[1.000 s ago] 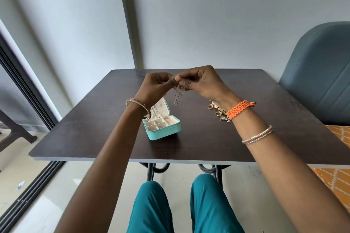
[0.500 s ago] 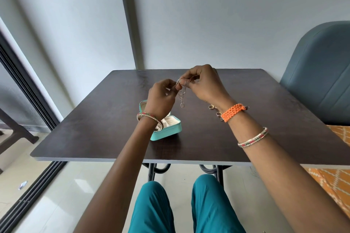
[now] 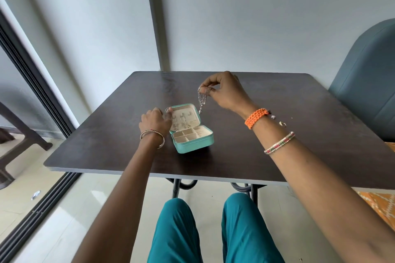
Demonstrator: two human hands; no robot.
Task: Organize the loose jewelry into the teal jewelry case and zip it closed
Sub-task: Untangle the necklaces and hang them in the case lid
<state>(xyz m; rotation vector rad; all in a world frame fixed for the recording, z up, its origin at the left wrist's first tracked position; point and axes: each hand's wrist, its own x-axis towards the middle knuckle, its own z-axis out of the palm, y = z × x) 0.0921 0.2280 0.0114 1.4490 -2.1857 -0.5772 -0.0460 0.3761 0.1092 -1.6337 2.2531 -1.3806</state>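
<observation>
The teal jewelry case (image 3: 193, 146) stands open on the dark table (image 3: 299, 156), its cream compartments facing me and its lid upright with chains hanging inside. My left hand (image 3: 155, 121) holds the lid's left edge, thumb on its top corner. My right hand (image 3: 224, 92) hovers above and right of the case, pinching a folded silver chain (image 3: 202, 100) that dangles beside the lid's upper right corner. A few small loose jewelry pieces (image 3: 282, 124) lie on the table just past my right wrist.
A blue-grey padded chair (image 3: 367, 83) stands at the table's right side. A sliding door track (image 3: 32, 83) runs along the left, with dark furniture legs (image 3: 17, 134) beyond it. My knees in teal trousers (image 3: 213, 230) sit under the table's near edge.
Both hands were together at the chain above the case. My left hand has let go and dropped to the case lid; my right hand keeps the chain and has moved right.
</observation>
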